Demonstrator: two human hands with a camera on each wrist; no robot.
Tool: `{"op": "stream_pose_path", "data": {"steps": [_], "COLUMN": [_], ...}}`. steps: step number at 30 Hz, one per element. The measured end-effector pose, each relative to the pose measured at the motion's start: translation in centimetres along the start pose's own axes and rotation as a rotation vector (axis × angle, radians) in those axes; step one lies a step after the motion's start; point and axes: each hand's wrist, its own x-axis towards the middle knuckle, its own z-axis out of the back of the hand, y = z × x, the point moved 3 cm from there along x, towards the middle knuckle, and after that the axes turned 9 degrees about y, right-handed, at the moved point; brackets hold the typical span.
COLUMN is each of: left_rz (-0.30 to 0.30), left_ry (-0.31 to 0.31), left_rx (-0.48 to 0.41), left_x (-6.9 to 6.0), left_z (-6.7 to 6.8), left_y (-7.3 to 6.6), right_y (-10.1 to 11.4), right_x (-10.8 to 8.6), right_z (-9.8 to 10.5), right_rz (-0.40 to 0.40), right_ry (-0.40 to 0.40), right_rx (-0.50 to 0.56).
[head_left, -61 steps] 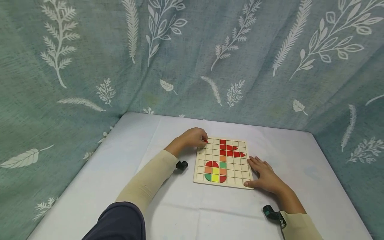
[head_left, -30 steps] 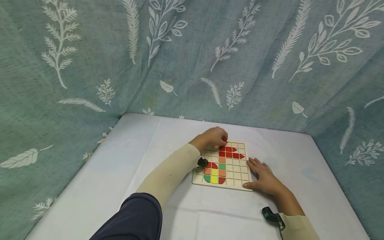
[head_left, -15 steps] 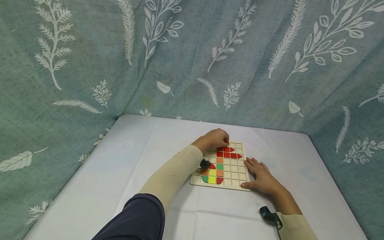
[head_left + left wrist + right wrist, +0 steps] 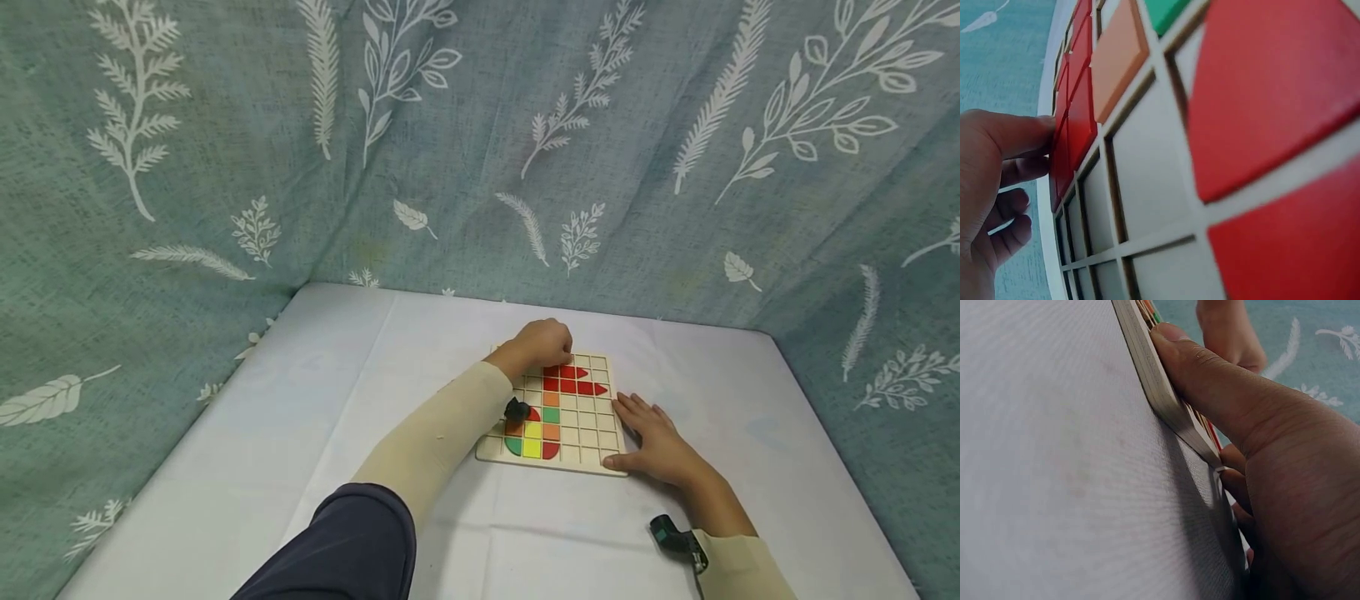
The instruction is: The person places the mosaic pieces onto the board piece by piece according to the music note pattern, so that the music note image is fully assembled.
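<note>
A pale wooden grid board (image 4: 591, 433) lies on the white-covered table, with red, orange, green and yellow tiles set in part of its cells. My left hand (image 4: 542, 340) is over the board's far edge. In the left wrist view, its thumb and index finger (image 4: 1017, 134) meet at a red tile (image 4: 1055, 134) in the far row; the contact is partly hidden. Several other red tiles (image 4: 568, 387) lie just nearer. My right hand (image 4: 654, 442) rests at the board's near right corner, fingers spread along the side edge, thumb (image 4: 1197, 362) pressing the corner.
A white cloth (image 4: 360, 350) covers the table under the board. Behind and beside it hangs a blue-green curtain (image 4: 480, 150) with white leaf prints. Small black devices sit at both wrists, the left one (image 4: 516, 410) above the board and the right one (image 4: 675, 537) over the cloth.
My left hand has carried a red piece from the board's far left corner rightward along the far edge. It now sits lower over the far row. The right hand has stayed in place.
</note>
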Motion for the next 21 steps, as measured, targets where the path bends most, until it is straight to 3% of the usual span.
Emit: {"op": "stream_pose_path", "data": {"steps": [4,21], "left_rz": [0.027,-0.012], "left_ry": [0.0,0.087], "left_rx": [-0.028,-0.057], "left_x": [0.0,-0.4], "left_z": [-0.2,-0.1], "left_y": [0.5,1.6], "right_y": [0.0,0.3], "right_x": [0.1,-0.1], "right_z": [0.0,0.2], "right_rz": [-0.009,-0.013], "right_ry": [0.003,0.0], "right_rx": [-0.012,0.003]}}
